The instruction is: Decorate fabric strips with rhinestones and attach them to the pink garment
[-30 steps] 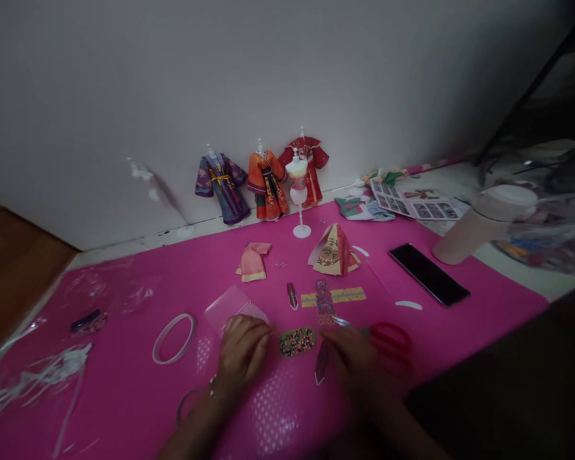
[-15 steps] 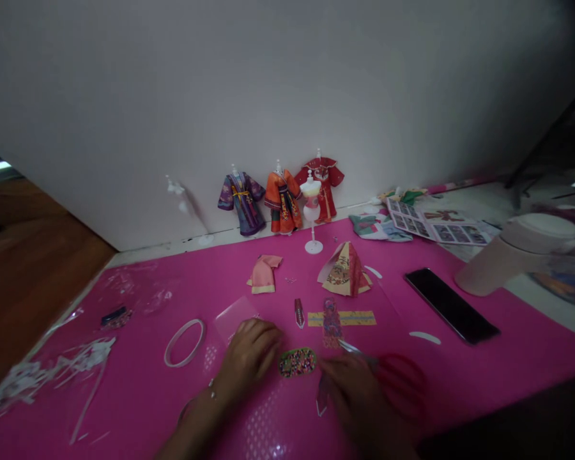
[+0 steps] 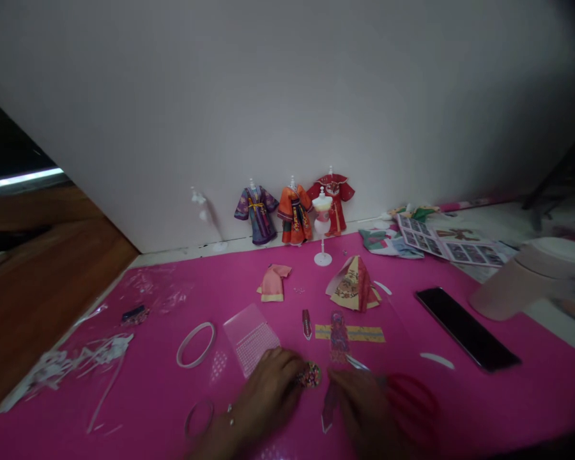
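Note:
My left hand [image 3: 274, 383] is closed, its bent fingertips over the left part of a small green-edged oval piece with multicoloured dots [image 3: 311, 375]. Opposite it, my right hand [image 3: 361, 399] has its fingers pressed together at the upper end of a dark pink strip with a pointed tip [image 3: 327, 415]. Red-handled scissors [image 3: 414, 399] lie beside and partly under the right hand, blades pointing up-left. Beyond the hands are a patterned sheer strip [image 3: 338, 332], a yellow ribbon [image 3: 371, 334] and a small red pointed strip [image 3: 306, 324].
Doll robes [image 3: 256, 214] stand along the wall behind a white dress form [image 3: 322, 223]. A pink doll top [image 3: 274, 282] and pleated skirt [image 3: 354, 286] lie on the pink mat. Right are a phone [image 3: 464, 326] and a bottle [image 3: 522, 278]; left, a white ring [image 3: 195, 345] and scraps [image 3: 71, 358].
My left hand has moved right and now covers part of the oval piece, uncovering more of the clear dotted sheet. The right hand stays by the pointed strip; the view has shifted slightly.

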Demonstrator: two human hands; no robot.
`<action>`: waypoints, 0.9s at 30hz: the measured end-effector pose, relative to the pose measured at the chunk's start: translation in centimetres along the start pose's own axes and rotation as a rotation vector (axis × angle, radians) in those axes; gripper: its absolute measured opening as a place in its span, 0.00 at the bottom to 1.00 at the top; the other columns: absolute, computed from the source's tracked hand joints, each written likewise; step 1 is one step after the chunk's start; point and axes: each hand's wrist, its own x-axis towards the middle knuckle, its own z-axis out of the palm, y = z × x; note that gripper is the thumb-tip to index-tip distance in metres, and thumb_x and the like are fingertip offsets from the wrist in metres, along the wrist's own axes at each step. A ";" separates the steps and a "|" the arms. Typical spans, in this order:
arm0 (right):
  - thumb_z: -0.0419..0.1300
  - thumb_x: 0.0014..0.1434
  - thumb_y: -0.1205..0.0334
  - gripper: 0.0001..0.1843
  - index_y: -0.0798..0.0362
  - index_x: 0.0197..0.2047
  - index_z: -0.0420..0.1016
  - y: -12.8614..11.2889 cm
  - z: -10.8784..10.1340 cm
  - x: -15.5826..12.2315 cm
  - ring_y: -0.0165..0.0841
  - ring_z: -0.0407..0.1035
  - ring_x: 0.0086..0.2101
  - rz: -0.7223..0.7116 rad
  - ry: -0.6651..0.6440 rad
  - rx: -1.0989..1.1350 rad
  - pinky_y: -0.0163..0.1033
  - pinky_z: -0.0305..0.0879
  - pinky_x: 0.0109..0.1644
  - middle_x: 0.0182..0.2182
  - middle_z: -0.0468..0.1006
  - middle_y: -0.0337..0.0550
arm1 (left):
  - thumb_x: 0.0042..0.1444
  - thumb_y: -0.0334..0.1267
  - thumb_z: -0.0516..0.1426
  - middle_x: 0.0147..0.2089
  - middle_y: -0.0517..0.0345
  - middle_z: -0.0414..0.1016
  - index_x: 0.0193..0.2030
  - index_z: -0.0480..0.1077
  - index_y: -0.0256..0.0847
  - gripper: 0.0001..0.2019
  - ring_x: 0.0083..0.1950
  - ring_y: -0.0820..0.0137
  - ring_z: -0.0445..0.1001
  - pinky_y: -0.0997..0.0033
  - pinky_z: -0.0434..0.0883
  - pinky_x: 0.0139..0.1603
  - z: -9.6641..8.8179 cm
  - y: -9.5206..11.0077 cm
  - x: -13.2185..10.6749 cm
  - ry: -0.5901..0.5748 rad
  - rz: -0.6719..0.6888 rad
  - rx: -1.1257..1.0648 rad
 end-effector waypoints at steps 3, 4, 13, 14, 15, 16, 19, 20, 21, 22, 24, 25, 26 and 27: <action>0.53 0.62 0.69 0.19 0.44 0.52 0.77 1.1 0.3 -0.4 0.42 0.78 0.41 -0.036 0.053 -0.036 0.48 0.75 0.44 0.42 0.82 0.46 | 0.54 0.30 0.60 0.48 0.56 0.77 0.48 0.71 0.45 0.14 0.49 0.62 0.73 0.60 0.70 0.52 -0.6 -0.4 0.4 0.025 -0.031 0.003; 0.54 0.61 0.68 0.19 0.44 0.52 0.77 1.5 0.5 -0.6 0.43 0.77 0.42 -0.048 0.065 -0.049 0.47 0.75 0.43 0.42 0.82 0.46 | 0.55 0.31 0.60 0.48 0.54 0.77 0.47 0.72 0.44 0.12 0.49 0.61 0.74 0.59 0.70 0.52 -0.9 -0.7 0.8 0.041 -0.054 0.012; 0.56 0.59 0.69 0.17 0.43 0.50 0.73 1.1 0.2 0.1 0.40 0.75 0.33 -0.188 0.049 -0.047 0.44 0.70 0.34 0.34 0.80 0.42 | 0.61 0.30 0.55 0.51 0.49 0.75 0.47 0.73 0.38 0.09 0.52 0.59 0.72 0.53 0.69 0.54 -0.4 -5.2 6.2 0.125 -0.187 0.109; 0.56 0.59 0.69 0.16 0.43 0.49 0.73 0.7 -0.2 0.9 0.40 0.75 0.35 -0.175 0.015 -0.063 0.44 0.70 0.36 0.34 0.80 0.43 | 0.62 0.30 0.56 0.53 0.49 0.74 0.48 0.73 0.38 0.10 0.54 0.59 0.72 0.52 0.69 0.55 -0.1 -5.2 6.4 0.118 -0.182 0.114; 0.56 0.60 0.69 0.15 0.44 0.48 0.73 0.3 -0.5 1.8 0.41 0.75 0.36 -0.146 -0.020 -0.085 0.44 0.70 0.38 0.35 0.79 0.43 | 0.62 0.30 0.56 0.55 0.49 0.73 0.49 0.73 0.38 0.10 0.56 0.58 0.71 0.51 0.68 0.56 0.2 -5.1 6.6 0.112 -0.179 0.120; 0.55 0.61 0.69 0.13 0.45 0.46 0.74 0.0 -0.8 2.9 0.42 0.74 0.37 -0.093 -0.049 -0.119 0.45 0.69 0.39 0.35 0.79 0.44 | 0.63 0.30 0.55 0.56 0.48 0.73 0.50 0.73 0.39 0.11 0.57 0.58 0.70 0.50 0.68 0.56 0.4 -4.9 6.6 0.105 -0.176 0.125; 0.53 0.63 0.70 0.13 0.48 0.43 0.77 -0.2 -0.4 6.7 0.41 0.73 0.40 0.124 -0.202 -0.258 0.44 0.69 0.44 0.38 0.78 0.47 | 0.64 0.31 0.52 0.59 0.45 0.72 0.52 0.74 0.42 0.14 0.59 0.55 0.69 0.49 0.66 0.58 0.8 -4.4 6.6 0.087 -0.174 0.139; 0.54 0.62 0.70 0.12 0.48 0.42 0.77 0.0 0.1 7.9 0.40 0.73 0.39 0.136 -0.225 -0.274 0.44 0.68 0.44 0.37 0.78 0.47 | 0.64 0.31 0.51 0.59 0.44 0.71 0.53 0.74 0.42 0.15 0.60 0.55 0.68 0.49 0.66 0.59 0.8 -4.3 6.6 0.083 -0.178 0.144; 0.56 0.62 0.70 0.11 0.49 0.41 0.78 0.2 0.7 9.1 0.41 0.73 0.39 0.147 -0.249 -0.295 0.44 0.68 0.44 0.37 0.77 0.47 | 0.64 0.31 0.51 0.60 0.43 0.71 0.54 0.74 0.43 0.15 0.60 0.54 0.68 0.48 0.66 0.59 0.8 -4.2 6.6 0.081 -0.184 0.149; 0.56 0.62 0.70 0.11 0.50 0.40 0.79 0.5 1.4 10.0 0.41 0.72 0.39 0.157 -0.272 -0.316 0.44 0.67 0.44 0.36 0.77 0.48 | 0.63 0.31 0.52 0.60 0.43 0.71 0.54 0.74 0.42 0.15 0.60 0.54 0.68 0.48 0.65 0.59 0.8 -4.1 6.6 0.079 -0.190 0.154; 0.56 0.63 0.70 0.10 0.52 0.39 0.79 1.2 2.7 11.5 0.40 0.72 0.39 0.175 -0.319 -0.357 0.44 0.67 0.45 0.35 0.77 0.48 | 0.62 0.31 0.53 0.61 0.43 0.70 0.54 0.74 0.42 0.15 0.61 0.53 0.67 0.47 0.65 0.60 0.8 -4.1 6.6 0.076 -0.204 0.160; 0.57 0.64 0.69 0.09 0.53 0.40 0.78 1.5 3.2 11.9 0.39 0.72 0.39 0.182 -0.343 -0.375 0.45 0.67 0.46 0.36 0.77 0.47 | 0.61 0.31 0.53 0.61 0.43 0.70 0.53 0.73 0.42 0.15 0.61 0.53 0.67 0.47 0.64 0.60 0.7 -4.0 6.7 0.075 -0.210 0.161; 0.57 0.65 0.67 0.07 0.54 0.40 0.78 1.8 3.6 12.3 0.38 0.72 0.40 0.187 -0.366 -0.390 0.46 0.68 0.46 0.36 0.77 0.46 | 0.61 0.31 0.54 0.61 0.43 0.70 0.54 0.73 0.42 0.16 0.61 0.53 0.67 0.48 0.64 0.60 0.7 -4.0 6.7 0.074 -0.216 0.160; 0.58 0.66 0.65 0.06 0.54 0.41 0.77 2.0 3.9 12.5 0.37 0.73 0.40 0.189 -0.389 -0.403 0.47 0.68 0.47 0.38 0.77 0.44 | 0.60 0.31 0.54 0.61 0.44 0.70 0.54 0.73 0.42 0.16 0.62 0.54 0.66 0.48 0.64 0.60 0.8 -3.9 6.7 0.073 -0.222 0.157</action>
